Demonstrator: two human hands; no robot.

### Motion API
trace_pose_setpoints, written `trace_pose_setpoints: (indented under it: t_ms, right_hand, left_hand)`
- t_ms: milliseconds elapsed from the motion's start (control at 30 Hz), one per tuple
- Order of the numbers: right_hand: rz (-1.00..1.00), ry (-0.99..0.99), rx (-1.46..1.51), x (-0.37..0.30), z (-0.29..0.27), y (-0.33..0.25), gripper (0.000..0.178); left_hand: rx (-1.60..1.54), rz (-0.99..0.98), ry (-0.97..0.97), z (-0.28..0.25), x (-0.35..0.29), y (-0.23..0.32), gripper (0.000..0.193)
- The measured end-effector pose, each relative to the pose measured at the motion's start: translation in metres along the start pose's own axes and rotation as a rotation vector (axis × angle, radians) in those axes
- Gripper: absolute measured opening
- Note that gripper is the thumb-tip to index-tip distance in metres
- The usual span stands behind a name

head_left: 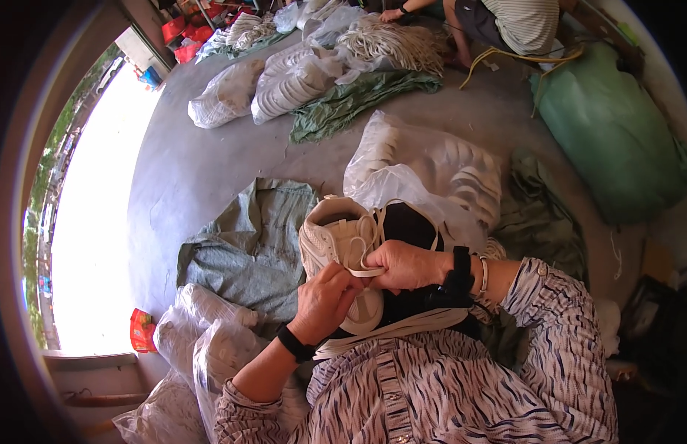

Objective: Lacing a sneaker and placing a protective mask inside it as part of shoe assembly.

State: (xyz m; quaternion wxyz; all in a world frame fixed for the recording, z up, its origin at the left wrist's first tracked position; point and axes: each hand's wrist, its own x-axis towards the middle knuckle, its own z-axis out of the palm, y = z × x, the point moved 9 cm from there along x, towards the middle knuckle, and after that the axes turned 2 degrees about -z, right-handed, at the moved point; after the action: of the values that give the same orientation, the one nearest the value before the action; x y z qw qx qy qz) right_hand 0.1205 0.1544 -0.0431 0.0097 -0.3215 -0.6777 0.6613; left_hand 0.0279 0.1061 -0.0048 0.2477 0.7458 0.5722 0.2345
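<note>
Apparently to keep it taut, the left hand [323,302] and right hand [411,265] pinch a flat cream lace [368,272] between closed fingers above a beige lace-up sneaker [346,238] at the frame's centre.

shoe [342,240], ctr: matt, mesh-look side; lace [366,272], ctr: flat matt cloth. bag [403,183], just abv ctr: clear thin plastic, glossy, crinkly. sack [610,140], upper rt: smooth plastic-look, slight sheen. sheet [243,240], lt of ctr: matt woven-look, creased. floor [199,159], upper lt: smooth matt concrete-look.
</note>
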Motion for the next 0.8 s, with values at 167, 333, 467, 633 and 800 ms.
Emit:
trace_pose_setpoints:
  t_ms: [167, 333, 467, 633, 800]
  right_hand:
    - [-0.524, 0.209, -0.598, -0.002, 0.005, -0.025, 0.015]
    - [-0.648, 0.300, -0.746, -0.031, 0.007, -0.035, 0.011]
    - [-0.750, 0.338, -0.846, -0.037, 0.010, -0.039, 0.011]
    - [-0.759, 0.353, -0.855, -0.042, 0.012, -0.042, 0.010]
    - [-0.794, 0.356, -0.903, -0.045, 0.012, -0.042, 0.009]
  left_hand:
    - [0.102, 0.001, 0.015, -0.003, 0.002, 0.002, 0.010]
    - [0.053, -0.071, -0.024, 0.001, 0.009, 0.003, 0.009]
    - [0.007, -0.066, -0.039, -0.001, 0.009, 0.003, 0.009]
    - [0.043, -0.101, -0.017, 0.001, 0.007, 0.005, 0.009]
    - [-0.011, -0.163, -0.068, 0.003, 0.010, 0.001, 0.008]
